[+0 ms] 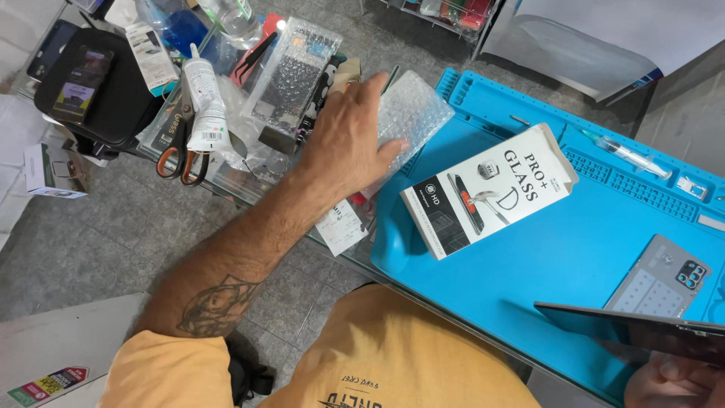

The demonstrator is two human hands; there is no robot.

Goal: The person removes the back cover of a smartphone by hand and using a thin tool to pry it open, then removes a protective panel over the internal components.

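My left hand (349, 134) reaches out over the table's left side, fingers spread, resting on a sheet of clear bubble wrap (414, 113) at the edge of the blue work mat (574, 249). At the bottom right, my right hand (672, 378) holds a dark flat phone (642, 329) by its lower edge. A black and white flat box (491, 189) lies on the mat between both hands. A grey phone back cover (664, 278) with a camera block lies just beyond the held phone.
Orange-handled scissors (180, 155), a white glue tube (204, 102), a clear packet (291, 72), a paper slip (341, 227) and a black pouch (91, 83) crowd the glass table's left. A syringe (627, 155) lies on the mat's far side.
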